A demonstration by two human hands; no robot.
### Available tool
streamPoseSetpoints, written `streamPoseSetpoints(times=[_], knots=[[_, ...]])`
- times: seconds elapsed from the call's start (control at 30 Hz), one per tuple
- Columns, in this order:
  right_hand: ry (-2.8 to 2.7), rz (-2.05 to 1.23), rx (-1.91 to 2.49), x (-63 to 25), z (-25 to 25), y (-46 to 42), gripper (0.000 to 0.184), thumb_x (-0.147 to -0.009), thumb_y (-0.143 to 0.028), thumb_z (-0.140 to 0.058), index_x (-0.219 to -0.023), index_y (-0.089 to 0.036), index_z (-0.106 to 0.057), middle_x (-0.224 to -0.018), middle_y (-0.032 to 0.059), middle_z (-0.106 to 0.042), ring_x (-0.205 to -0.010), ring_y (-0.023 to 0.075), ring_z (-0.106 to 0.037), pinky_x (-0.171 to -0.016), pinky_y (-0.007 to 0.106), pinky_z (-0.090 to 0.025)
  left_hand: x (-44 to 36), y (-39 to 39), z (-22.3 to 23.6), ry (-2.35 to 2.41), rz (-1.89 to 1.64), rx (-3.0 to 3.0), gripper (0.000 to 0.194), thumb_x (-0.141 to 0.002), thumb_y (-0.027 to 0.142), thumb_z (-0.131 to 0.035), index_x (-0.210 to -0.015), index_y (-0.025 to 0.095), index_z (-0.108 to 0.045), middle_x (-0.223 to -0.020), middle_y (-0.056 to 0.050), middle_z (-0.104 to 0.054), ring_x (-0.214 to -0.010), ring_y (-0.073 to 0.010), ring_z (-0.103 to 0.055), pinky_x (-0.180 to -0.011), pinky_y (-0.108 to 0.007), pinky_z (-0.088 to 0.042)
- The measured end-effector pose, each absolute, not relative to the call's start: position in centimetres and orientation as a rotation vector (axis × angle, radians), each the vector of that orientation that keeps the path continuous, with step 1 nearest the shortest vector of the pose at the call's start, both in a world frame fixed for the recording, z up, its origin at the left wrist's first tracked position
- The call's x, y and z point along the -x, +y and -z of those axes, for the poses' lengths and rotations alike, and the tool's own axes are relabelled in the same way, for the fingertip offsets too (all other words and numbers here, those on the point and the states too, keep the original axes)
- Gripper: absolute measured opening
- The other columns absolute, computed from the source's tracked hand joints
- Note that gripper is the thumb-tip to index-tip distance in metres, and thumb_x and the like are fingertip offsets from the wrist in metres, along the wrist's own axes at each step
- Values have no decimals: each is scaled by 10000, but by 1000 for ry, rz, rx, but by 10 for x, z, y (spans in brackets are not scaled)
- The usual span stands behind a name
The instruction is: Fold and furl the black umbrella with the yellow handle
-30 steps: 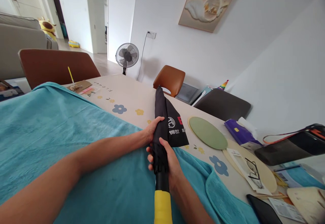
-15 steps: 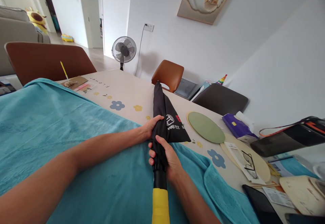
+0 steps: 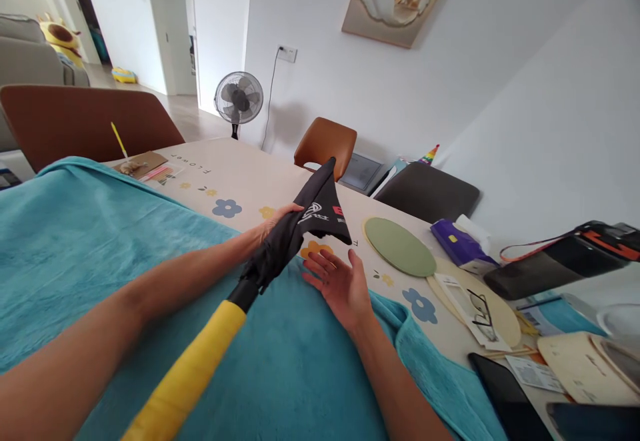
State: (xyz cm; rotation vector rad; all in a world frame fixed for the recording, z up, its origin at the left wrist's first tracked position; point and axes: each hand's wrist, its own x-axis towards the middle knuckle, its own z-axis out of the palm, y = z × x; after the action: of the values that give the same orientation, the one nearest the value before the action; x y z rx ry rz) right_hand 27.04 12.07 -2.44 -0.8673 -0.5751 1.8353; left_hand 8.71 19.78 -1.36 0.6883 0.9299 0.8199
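A folded black umbrella with white and red print slants over the table, its yellow-wrapped handle reaching down toward the lower left. Around its canopy, from the far left side, my left hand is closed; most of those fingers are hidden behind the cloth. My right hand is apart from the umbrella, just to its right, palm up with fingers spread and nothing in it. Beneath both hands lies a teal blanket draped on the table.
On the right are a green round placemat, a purple tissue pack, eyeglasses, a black phone and a dark bottle. Chairs stand around the table, and a fan is behind it.
My right hand has let go of the umbrella and opened to its right. The umbrella has tilted, its handle swinging to the lower left, while my left hand keeps hold.
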Motion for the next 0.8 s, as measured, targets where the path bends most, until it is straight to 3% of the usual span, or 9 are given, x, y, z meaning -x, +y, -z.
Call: streamPoseSetpoints(times=[0.07,0.23,0.37,0.53,0.63,0.7,0.8], knots=[[-547,-1819,866,-275,29,124,292,-780,-420,-562,-825,-136,-614,-859,108,-686,-794,233,-662,-752,405,-527,-79,192,5,819,-737,-615,315,-768,445,-502,-753,154,-621,-544,-28,-631,-470,-142,-566,-577,-281,-516],[-621,-1785,868,-270,36,125,115,-755,-227,-600,-828,-143,-630,-737,36,-688,-631,133,-640,-603,240,-533,-67,157,-18,620,-689,-531,383,-735,375,-525,-965,88,-633,-822,-90,-705,-822,-216,-656,-811,-310,-506],[-850,-1714,970,-260,35,118,170,-668,-146,-640,-837,-142,-651,-769,35,-696,-610,133,-629,-567,228,-521,-57,130,-29,664,-645,-546,391,-709,364,-552,-955,72,-635,-799,-102,-706,-759,-217,-666,-792,-314,-519],[-826,-1354,1096,-266,18,118,52,-622,-132,-610,-651,-174,-598,-455,-54,-543,-371,80,-460,-343,176,-364,-51,112,-46,673,-529,-556,363,-698,319,-589,-957,69,-632,-808,-114,-708,-707,-208,-668,-751,-318,-538],[-832,-1435,956,-269,-8,111,86,-628,-183,-648,-709,-172,-620,-530,-37,-595,-453,93,-528,-421,189,-440,-52,99,-56,668,-450,-559,355,-700,302,-578,-946,51,-631,-798,-123,-706,-699,-216,-668,-735,-325,-542],[-866,-1617,871,-268,-25,101,170,-666,-268,-655,-808,-174,-654,-693,13,-675,-628,154,-619,-556,253,-515,-55,85,-59,691,-426,-546,369,-688,307,-576,-937,41,-630,-783,-125,-704,-684,-220,-667,-710,-318,-545],[-844,-1814,867,-263,-41,84,225,-698,-362,-629,-808,-171,-672,-736,61,-692,-746,227,-640,-606,317,-532,-64,63,-54,697,-459,-525,391,-648,331,-581,-928,62,-631,-784,-115,-705,-664,-221,-663,-662,-304,-542]])
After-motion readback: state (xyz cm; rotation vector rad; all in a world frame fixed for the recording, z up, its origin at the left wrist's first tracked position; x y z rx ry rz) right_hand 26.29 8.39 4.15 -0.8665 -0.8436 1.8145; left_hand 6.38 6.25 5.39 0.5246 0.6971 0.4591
